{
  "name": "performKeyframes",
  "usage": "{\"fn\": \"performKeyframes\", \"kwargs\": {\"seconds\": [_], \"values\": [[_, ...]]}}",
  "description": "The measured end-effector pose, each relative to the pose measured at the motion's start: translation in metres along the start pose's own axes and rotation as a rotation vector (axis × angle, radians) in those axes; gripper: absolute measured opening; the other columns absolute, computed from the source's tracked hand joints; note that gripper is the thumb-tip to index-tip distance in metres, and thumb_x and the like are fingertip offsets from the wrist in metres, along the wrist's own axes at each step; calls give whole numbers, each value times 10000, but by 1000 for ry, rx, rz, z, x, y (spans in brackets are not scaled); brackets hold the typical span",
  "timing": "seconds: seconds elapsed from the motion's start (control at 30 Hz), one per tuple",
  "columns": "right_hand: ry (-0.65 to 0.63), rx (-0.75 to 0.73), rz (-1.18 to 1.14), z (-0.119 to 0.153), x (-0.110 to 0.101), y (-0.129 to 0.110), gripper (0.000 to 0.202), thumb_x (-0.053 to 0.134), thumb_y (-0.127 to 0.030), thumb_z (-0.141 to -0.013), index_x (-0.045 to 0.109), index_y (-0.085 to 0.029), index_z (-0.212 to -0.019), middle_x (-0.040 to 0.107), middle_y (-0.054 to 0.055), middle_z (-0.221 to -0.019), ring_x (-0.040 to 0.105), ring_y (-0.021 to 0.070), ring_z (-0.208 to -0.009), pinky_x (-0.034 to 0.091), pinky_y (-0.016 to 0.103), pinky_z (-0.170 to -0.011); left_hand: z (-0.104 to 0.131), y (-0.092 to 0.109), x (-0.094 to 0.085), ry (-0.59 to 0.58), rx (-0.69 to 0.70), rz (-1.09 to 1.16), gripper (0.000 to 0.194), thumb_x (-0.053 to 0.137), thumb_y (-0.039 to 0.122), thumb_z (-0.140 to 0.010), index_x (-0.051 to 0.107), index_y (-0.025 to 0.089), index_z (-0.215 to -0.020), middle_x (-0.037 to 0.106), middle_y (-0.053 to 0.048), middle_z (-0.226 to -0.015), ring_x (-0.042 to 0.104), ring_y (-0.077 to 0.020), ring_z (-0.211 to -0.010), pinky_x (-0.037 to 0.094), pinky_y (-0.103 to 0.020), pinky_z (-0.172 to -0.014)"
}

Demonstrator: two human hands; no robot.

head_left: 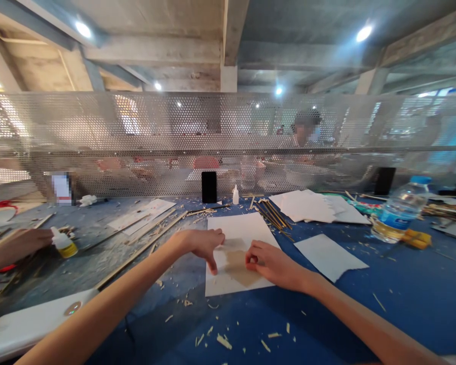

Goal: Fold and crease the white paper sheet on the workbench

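A white sheet of paper (233, 228) lies on the blue tabletop in front of me. My left hand (205, 246) rests at its left side, thumb and fingers apart, with nothing visible in it. Over the right part of the sheet, my right hand (269, 261) has its fingers curled and the tips pressed together; whatever they may hold is hidden. Between the hands the paper carries a tan patch (237, 271), and I cannot tell whether it is a thin piece or shadow.
Thin sticks (273, 215), a small white bottle (235, 195) and a black phone (209, 187) stand or lie beyond the sheet. Stacked papers (307, 205) and a water bottle (399, 213) are rightward. Another person's hand (30, 241) is beside a glue bottle (64, 243) at left.
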State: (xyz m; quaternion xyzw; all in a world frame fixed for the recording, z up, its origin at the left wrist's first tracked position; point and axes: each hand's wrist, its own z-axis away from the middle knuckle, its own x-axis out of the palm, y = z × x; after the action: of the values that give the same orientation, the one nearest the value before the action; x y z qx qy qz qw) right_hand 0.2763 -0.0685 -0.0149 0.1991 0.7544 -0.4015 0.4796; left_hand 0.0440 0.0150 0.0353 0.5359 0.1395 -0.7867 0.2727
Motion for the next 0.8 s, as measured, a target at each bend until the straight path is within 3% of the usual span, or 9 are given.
{"fn": "performKeyframes", "kwargs": {"seconds": [0.23,0.4,0.53,0.7,0.8], "values": [[48,24,44,0,-3,3,73,571,-200,-926,628,-189,-881,592,34,-931,578,170,-863,446,285,-800,1,1,0,0,-9,-4,713,787,548,-617,549,136,-1148,572,-158,-1204,557,-318,-1083,464,-342,-902],[-33,18,-52,0,-3,0,40,596,-206,-909,628,-198,-886,587,20,-907,582,161,-853,457,260,-755,0,-1,0,0,-9,-2,709,798,516,-611,552,133,-1155,566,-156,-1210,563,-313,-1077,466,-332,-899],[31,16,54,0,-2,3,82,561,-205,-931,631,-187,-892,589,41,-943,577,176,-883,450,295,-822,0,-1,0,-6,-4,-16,690,796,511,-620,554,143,-1152,569,-149,-1215,554,-315,-1096,459,-328,-904],[-51,-12,-28,0,-1,0,55,577,-207,-924,629,-195,-914,588,30,-936,580,165,-878,458,263,-779,-1,-1,2,4,-12,-19,708,803,518,-610,555,145,-1158,572,-145,-1228,554,-323,-1092,455,-333,-908],[-30,-17,2,-1,-1,0,65,563,-184,-925,628,-191,-925,589,38,-956,577,168,-887,455,274,-796,-1,-1,2,1,-19,-25,727,805,517,-610,552,125,-1167,561,-159,-1234,560,-316,-1082,459,-321,-899]]}}
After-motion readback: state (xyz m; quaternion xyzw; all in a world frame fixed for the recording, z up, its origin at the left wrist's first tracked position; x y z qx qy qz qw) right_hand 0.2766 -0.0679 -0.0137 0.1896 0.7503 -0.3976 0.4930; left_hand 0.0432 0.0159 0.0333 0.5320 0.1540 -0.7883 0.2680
